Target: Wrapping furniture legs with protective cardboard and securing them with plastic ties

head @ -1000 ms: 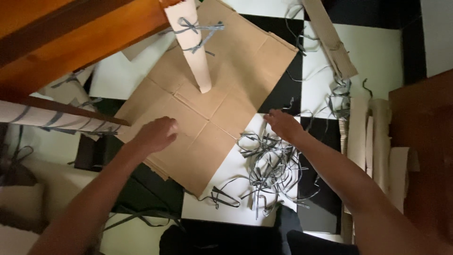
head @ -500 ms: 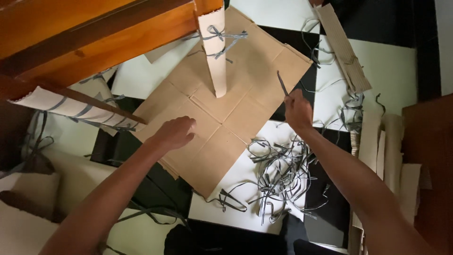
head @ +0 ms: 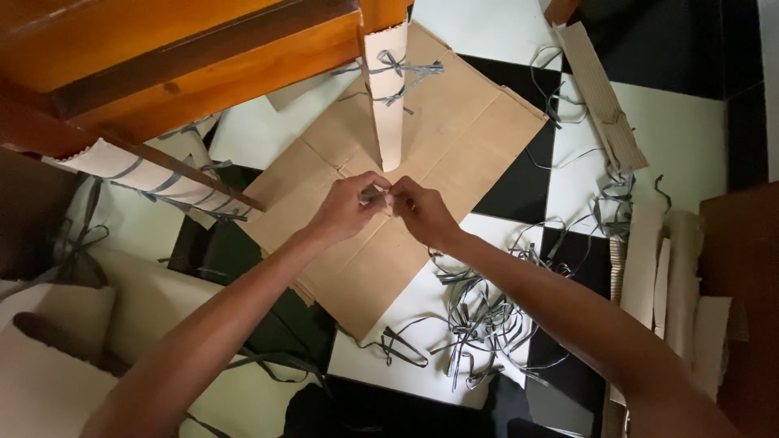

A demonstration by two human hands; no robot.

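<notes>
Strap piece (head: 373, 195), grey and short, is pinched between both hands above the flat cardboard sheet (head: 454, 130). Left hand (head: 345, 209) and right hand (head: 422, 212) meet fingertip to fingertip, each closed on the strap; most of it is hidden by the fingers. Just beyond them, a table leg (head: 388, 105) wrapped in cardboard and tied with grey strap stands on the sheet. Loose strap pile (head: 479, 308) lies on the checkered floor (head: 673, 122), near the right forearm. Cardboard rolls (head: 665, 259) lie far right.
</notes>
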